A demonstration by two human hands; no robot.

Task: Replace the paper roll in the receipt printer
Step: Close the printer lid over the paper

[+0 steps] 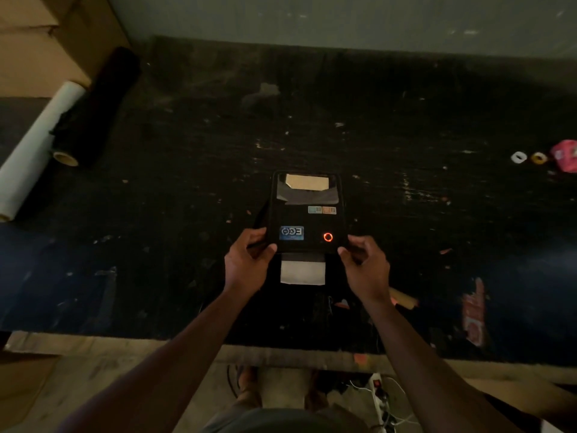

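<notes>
A black receipt printer stands on the dark table, with a blue sticker and a glowing orange ring on its top cover. A strip of white paper hangs out of its near edge. My left hand grips the cover's near left corner, thumb on top. At the near right corner, my right hand pinches the cover the same way. A pale reflection shows in the glossy far part of the cover. Whether a paper roll sits inside is hidden.
A long white roll and a black roll lie at the far left beside a cardboard box. Small tape rings and a pink object lie at the far right. A power strip rests on the floor below the table edge.
</notes>
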